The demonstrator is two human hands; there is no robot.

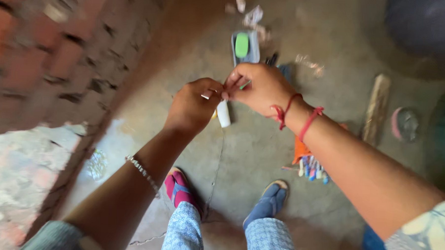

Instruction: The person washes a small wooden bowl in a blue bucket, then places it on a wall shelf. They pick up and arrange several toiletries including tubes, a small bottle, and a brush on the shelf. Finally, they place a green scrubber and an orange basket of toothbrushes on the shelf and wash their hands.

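We pinch a small white tube between left hand and right hand, seemingly opening it; next needs a steady twist.

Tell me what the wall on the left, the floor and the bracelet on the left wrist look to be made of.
Wall: red brick, rough and matt, with dark recessed joints between courses; blurred.
Floor: looks like bare concrete or cement, grey-brown, mottled and dull, with a thin crack running along it.
Bracelet on the left wrist: probably metal, since its small silvery links catch light; plated or plastic beads cannot be ruled out.
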